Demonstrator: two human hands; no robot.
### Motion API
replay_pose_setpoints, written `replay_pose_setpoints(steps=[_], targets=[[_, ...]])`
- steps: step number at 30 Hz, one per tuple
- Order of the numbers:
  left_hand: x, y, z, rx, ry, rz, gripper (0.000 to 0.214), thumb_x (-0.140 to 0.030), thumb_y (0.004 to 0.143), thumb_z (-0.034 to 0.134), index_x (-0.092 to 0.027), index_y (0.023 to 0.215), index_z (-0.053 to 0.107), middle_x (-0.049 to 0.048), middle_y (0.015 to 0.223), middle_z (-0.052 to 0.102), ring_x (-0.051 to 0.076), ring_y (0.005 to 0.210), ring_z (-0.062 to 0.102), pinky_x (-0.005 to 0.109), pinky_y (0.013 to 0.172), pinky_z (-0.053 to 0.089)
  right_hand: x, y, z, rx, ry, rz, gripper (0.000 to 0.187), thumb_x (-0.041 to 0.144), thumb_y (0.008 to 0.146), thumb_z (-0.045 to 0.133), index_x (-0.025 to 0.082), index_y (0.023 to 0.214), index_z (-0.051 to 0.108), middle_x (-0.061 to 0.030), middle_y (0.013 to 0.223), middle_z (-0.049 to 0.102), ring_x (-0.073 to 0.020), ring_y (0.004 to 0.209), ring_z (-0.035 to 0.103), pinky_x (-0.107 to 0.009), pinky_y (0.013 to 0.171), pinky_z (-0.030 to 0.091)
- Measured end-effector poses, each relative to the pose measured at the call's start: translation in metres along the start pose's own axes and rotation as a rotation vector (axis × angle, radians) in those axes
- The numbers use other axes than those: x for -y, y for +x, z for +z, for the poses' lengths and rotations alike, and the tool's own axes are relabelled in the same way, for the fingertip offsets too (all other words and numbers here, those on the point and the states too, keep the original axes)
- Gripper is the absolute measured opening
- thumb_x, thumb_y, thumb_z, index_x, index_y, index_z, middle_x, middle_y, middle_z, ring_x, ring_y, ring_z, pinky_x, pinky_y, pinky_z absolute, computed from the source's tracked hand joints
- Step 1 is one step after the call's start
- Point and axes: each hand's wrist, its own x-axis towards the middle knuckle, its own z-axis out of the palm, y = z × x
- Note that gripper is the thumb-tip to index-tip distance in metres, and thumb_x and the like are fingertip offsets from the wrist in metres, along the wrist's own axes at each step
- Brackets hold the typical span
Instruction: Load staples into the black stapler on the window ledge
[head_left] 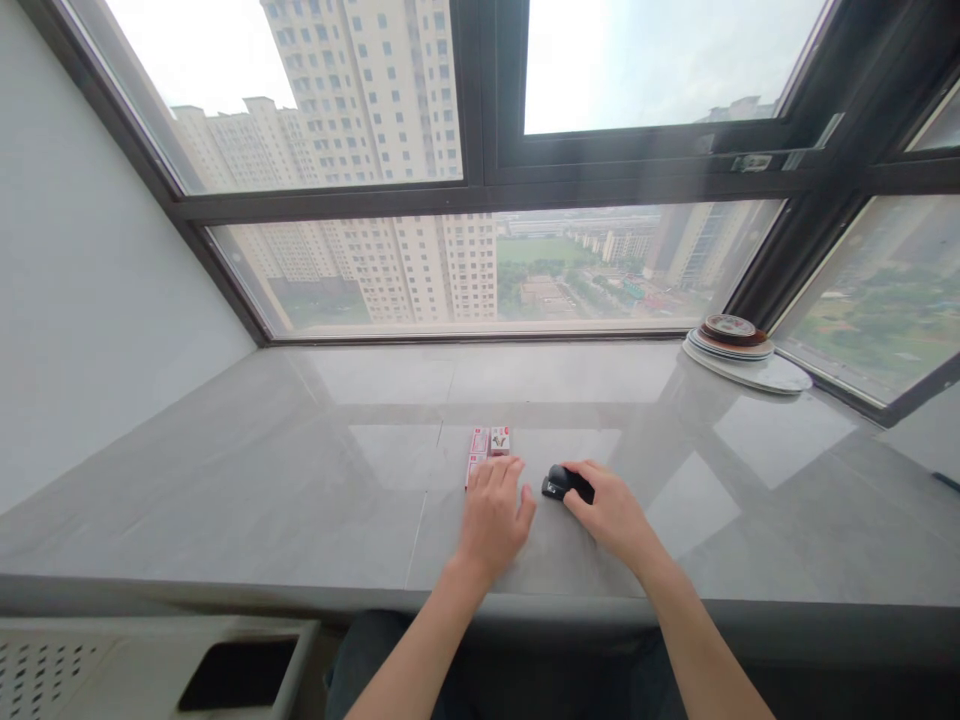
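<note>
A small black stapler [556, 481] with white lettering rests on the grey stone sill, left of centre of my right hand [609, 503]. The thumb and fingers of that hand are closed around its right end. Just to the left, my left hand [495, 505] reaches over several small staple boxes, its thumb held apart from the fingers. Two of these, a pink-and-white box [478, 440] and a white-topped box [500, 439] with a picture on it, show beyond my fingertips. The near box is partly hidden by my left fingers.
Stacked plates [750, 372] stand in the far right corner of the sill [247, 480]. A dark-framed window [330, 205] rises behind it, and a white wall [90, 250] borders the left. Below the front edge is a light plastic container [135, 660] with holes.
</note>
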Motion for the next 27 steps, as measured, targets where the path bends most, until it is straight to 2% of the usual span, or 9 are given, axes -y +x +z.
replay_pose_setpoints(steps=[4, 5, 9, 12, 16, 20, 22, 24, 27], targets=[[-0.025, -0.028, -0.002, 0.141, -0.096, 0.126, 0.048, -0.031, 0.1, 0.049, -0.03, 0.148, 0.05, 0.004, 0.151, 0.053, 0.025, 0.14, 0.046, 0.049, 0.124, 0.029, -0.001, -0.001, 0.006, 0.011, 0.008, -0.005, 0.025, 0.027, 0.082, 0.061, 0.027, 0.106, 0.068, -0.0026, 0.107, 0.071, -0.0258, 0.105, 0.061, -0.053, 0.116, 0.025], [-0.027, -0.032, -0.002, 0.151, -0.094, 0.124, 0.049, -0.03, 0.1, 0.049, -0.03, 0.149, 0.049, 0.0037, 0.153, 0.052, 0.025, 0.141, 0.045, 0.051, 0.125, 0.027, -0.004, -0.001, 0.007, 0.0, 0.047, 0.007, 0.025, 0.03, 0.081, 0.064, 0.027, 0.106, 0.067, -0.0029, 0.108, 0.07, -0.0265, 0.107, 0.06, -0.053, 0.117, 0.025], [-0.026, -0.036, -0.002, 0.157, -0.069, 0.102, 0.05, -0.026, 0.1, 0.048, -0.031, 0.15, 0.048, 0.0022, 0.154, 0.051, 0.026, 0.142, 0.044, 0.054, 0.125, 0.023, -0.017, -0.002, 0.008, -0.08, 0.427, 0.135, 0.036, 0.042, 0.085, 0.066, 0.025, 0.117, 0.06, -0.0058, 0.112, 0.068, -0.0246, 0.103, 0.061, -0.039, 0.097, 0.046], [-0.026, -0.035, -0.003, 0.155, -0.069, 0.097, 0.051, -0.026, 0.099, 0.049, -0.031, 0.15, 0.047, 0.0019, 0.154, 0.051, 0.026, 0.142, 0.044, 0.055, 0.126, 0.022, -0.019, -0.002, 0.006, -0.092, 0.571, 0.18, 0.041, 0.046, 0.087, 0.066, 0.026, 0.122, 0.058, -0.0059, 0.115, 0.067, -0.0232, 0.103, 0.061, -0.036, 0.093, 0.048], [-0.027, -0.036, -0.002, 0.133, -0.084, 0.082, 0.048, -0.022, 0.098, 0.05, -0.031, 0.145, 0.052, 0.0012, 0.149, 0.055, 0.026, 0.142, 0.043, 0.055, 0.127, 0.019, -0.011, -0.002, 0.007, -0.024, 0.294, 0.084, 0.034, 0.044, 0.084, 0.068, 0.026, 0.112, 0.063, -0.0058, 0.113, 0.067, -0.0258, 0.112, 0.058, -0.043, 0.108, 0.04], [-0.014, -0.024, -0.003, 0.037, -0.071, 0.007, 0.035, -0.021, 0.1, 0.045, -0.03, 0.126, 0.066, 0.0023, 0.139, 0.062, 0.024, 0.137, 0.047, 0.052, 0.124, 0.024, -0.004, -0.007, 0.006, 0.054, 0.025, -0.029, 0.027, 0.032, 0.085, 0.063, 0.029, 0.111, 0.065, -0.002, 0.112, 0.068, -0.0247, 0.112, 0.059, -0.055, 0.123, 0.011], [0.001, -0.008, -0.002, -0.036, -0.022, -0.072, 0.03, -0.027, 0.1, 0.047, -0.028, 0.123, 0.067, 0.0048, 0.141, 0.06, 0.026, 0.137, 0.047, 0.051, 0.123, 0.027, -0.002, -0.011, 0.004, 0.08, -0.028, -0.038, 0.031, 0.028, 0.088, 0.057, 0.03, 0.118, 0.064, -0.0022, 0.117, 0.068, -0.0248, 0.116, 0.059, -0.056, 0.124, 0.005], [0.016, 0.014, 0.003, -0.074, 0.042, -0.143, 0.038, -0.034, 0.097, 0.054, -0.025, 0.134, 0.061, 0.008, 0.15, 0.052, 0.03, 0.143, 0.04, 0.053, 0.123, 0.025, -0.002, -0.014, 0.0, 0.099, -0.044, -0.042, 0.039, 0.024, 0.091, 0.049, 0.031, 0.127, 0.062, -0.0028, 0.126, 0.066, -0.0243, 0.123, 0.057, -0.055, 0.124, 0.007], [0.035, 0.04, 0.017, 0.007, 0.098, -0.19, 0.062, -0.043, 0.092, 0.061, -0.026, 0.151, 0.046, 0.0098, 0.162, 0.037, 0.036, 0.15, 0.027, 0.057, 0.121, 0.024, -0.006, -0.018, -0.007, 0.081, -0.061, -0.066, 0.051, 0.021, 0.093, 0.045, 0.031, 0.141, 0.056, -0.0037, 0.137, 0.062, -0.0236, 0.129, 0.054, -0.049, 0.122, 0.023]])
